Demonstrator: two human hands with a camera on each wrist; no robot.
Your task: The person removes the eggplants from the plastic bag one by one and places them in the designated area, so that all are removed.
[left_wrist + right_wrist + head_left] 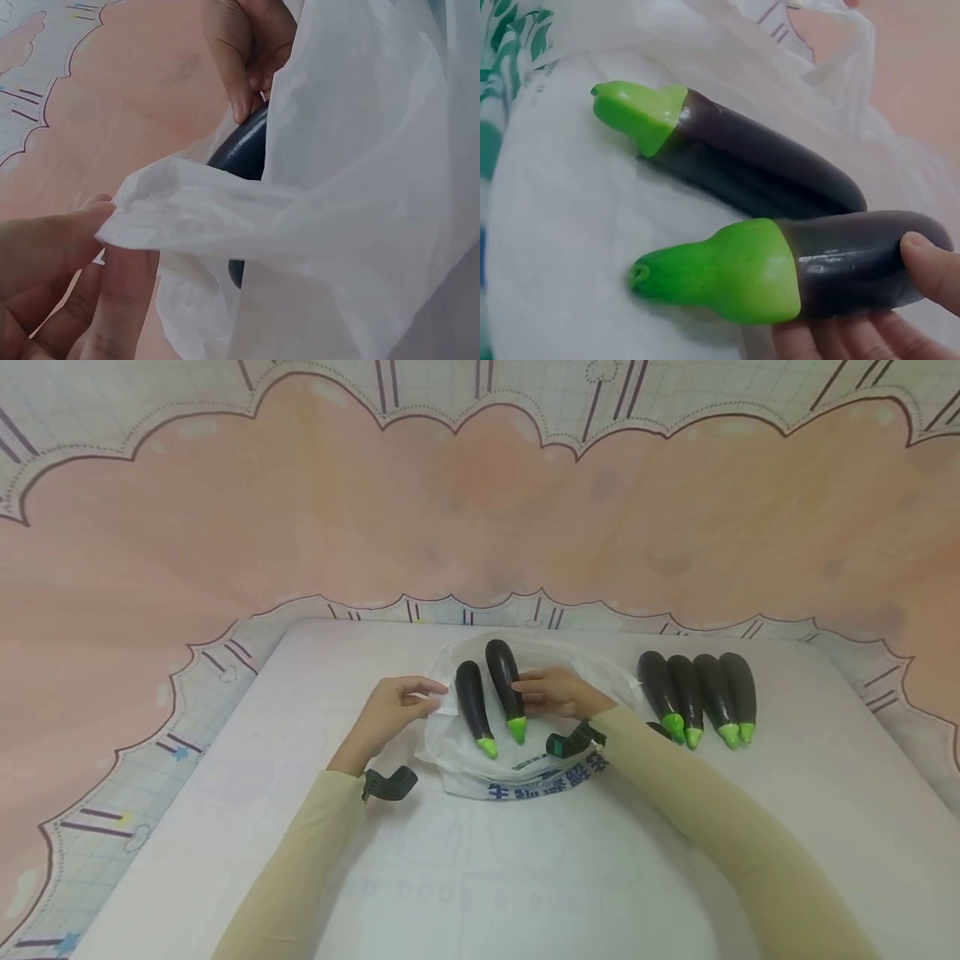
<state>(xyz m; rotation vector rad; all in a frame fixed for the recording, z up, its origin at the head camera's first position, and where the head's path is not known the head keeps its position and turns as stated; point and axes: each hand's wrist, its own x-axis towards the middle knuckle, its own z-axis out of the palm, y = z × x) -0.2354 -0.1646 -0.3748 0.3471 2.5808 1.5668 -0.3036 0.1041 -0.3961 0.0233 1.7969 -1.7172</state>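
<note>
A white plastic bag (465,781) with blue and green print lies on the table. My left hand (393,703) pinches its edge at the left side, and in the left wrist view the thumb and fingers (124,289) hold a fold of the thin plastic (202,214). With my right hand (558,693) I grip a dark eggplant (501,667) with a green stem end; its thumb lies on top and the fingers underneath in the right wrist view. A second eggplant (769,161) lies on the bag, just left of the held one in the head view.
Several more eggplants (716,697) lie side by side right of the bag, stem ends toward me, and another sits partly hidden behind my right sleeve (697,785). White table (195,827) surrounds the bag. A patterned cloth (450,518) hangs behind.
</note>
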